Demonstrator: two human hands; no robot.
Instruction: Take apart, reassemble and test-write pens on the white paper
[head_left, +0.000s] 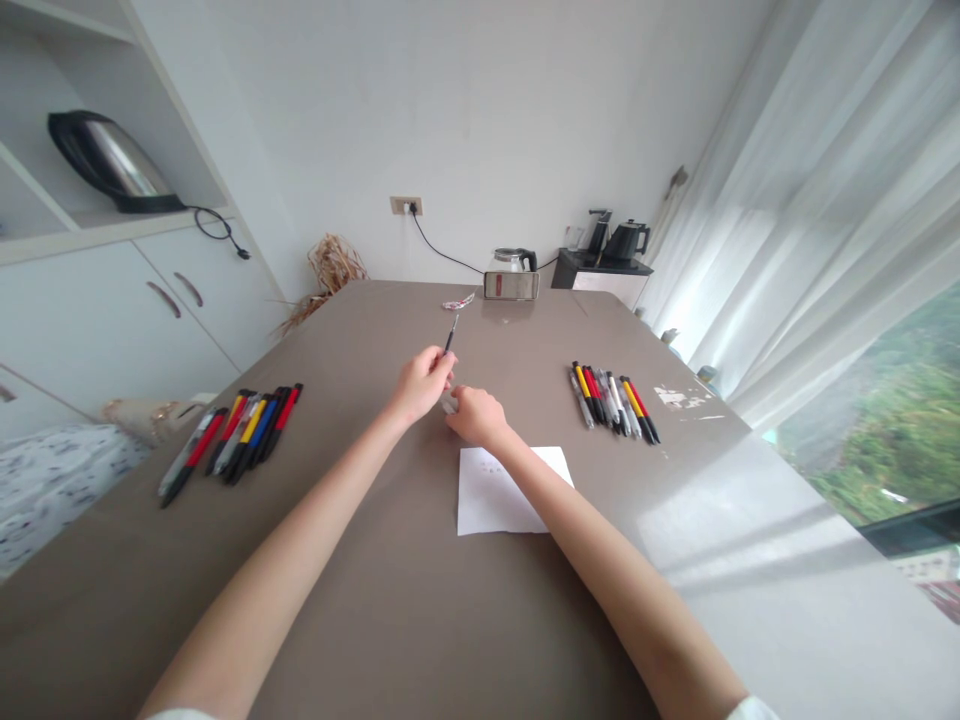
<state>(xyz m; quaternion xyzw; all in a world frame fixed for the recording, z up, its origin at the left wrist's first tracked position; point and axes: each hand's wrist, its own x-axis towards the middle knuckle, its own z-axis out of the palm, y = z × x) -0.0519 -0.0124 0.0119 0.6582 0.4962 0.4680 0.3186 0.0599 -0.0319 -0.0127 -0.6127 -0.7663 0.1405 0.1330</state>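
Observation:
My left hand [421, 383] is closed on a thin dark pen [451, 335] that points up and away over the middle of the brown table [375, 600]. My right hand [475, 413] is closed just beside it, pinching a small pale piece I cannot make out. The two hands nearly touch. A white sheet of paper [495, 495] lies under my right forearm. A row of several coloured pens [238, 432] lies to the left, and another row of several pens [613, 400] lies to the right.
At the table's far edge stand a glass kettle [513, 262] and a phone-like device [511, 285], with a small wrapper [458, 301] near them. A side stand with a black kettle [624, 242] is behind. Cupboards stand on the left, curtains on the right.

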